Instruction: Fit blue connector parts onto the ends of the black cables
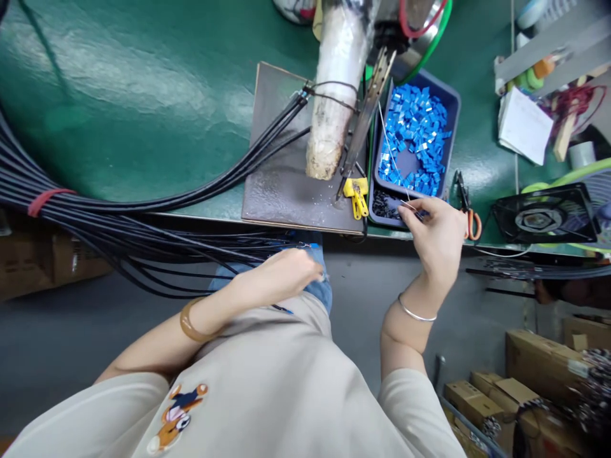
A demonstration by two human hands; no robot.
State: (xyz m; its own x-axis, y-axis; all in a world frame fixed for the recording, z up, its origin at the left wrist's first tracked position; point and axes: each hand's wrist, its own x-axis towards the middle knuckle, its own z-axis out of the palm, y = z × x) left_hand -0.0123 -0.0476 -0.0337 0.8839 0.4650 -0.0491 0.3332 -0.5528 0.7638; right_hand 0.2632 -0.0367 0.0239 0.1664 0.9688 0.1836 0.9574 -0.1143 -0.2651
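Finely pinching a thin strand [392, 156] in the right hand [435, 235], at risk of snagging.

Can trace it away from the pinch, over the tray [453, 140] of blue pieces [420, 114], up toward a metal bracket [367, 114]. Could catch on rim or pieces if tugged sideways, and flick some onto the black bits [384, 205] just beside the fingertips. Might also knock the orange-handled tool [472, 226], on the outer side of the grip, by drawing back carelessly. Holding the left hand [284, 278] curled near a blue-tipped cable end [314, 245], well apart from the pinch; cannot tell whether closed on anything.
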